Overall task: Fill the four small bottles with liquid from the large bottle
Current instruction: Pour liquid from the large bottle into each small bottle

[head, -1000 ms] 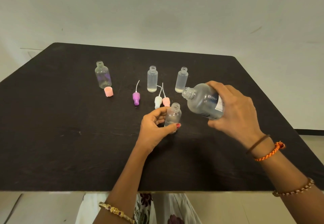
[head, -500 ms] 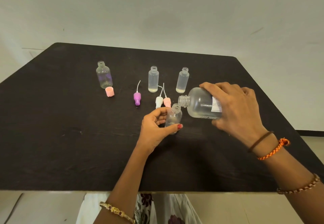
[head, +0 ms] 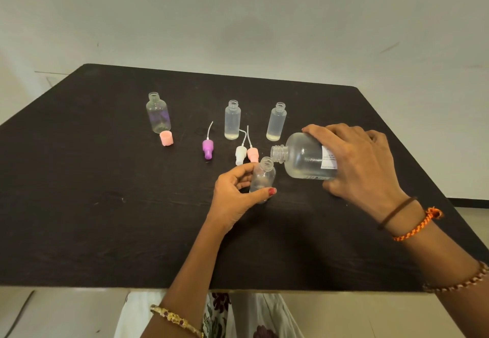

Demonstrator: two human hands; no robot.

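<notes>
While the left hand pinches the small bottle upright, the right hand grips the large bottle, tilted just beside it; both look light, smooth plastic, so hold mid-body.

both forearms are bare. the left wrist carries a gold bangle set with dark red stones, and the left thumbnail is painted red. the right wrist wears a thin brown band, a braided orange thread and a beaded bracelet. the garment is white with a dark floral print.
</notes>
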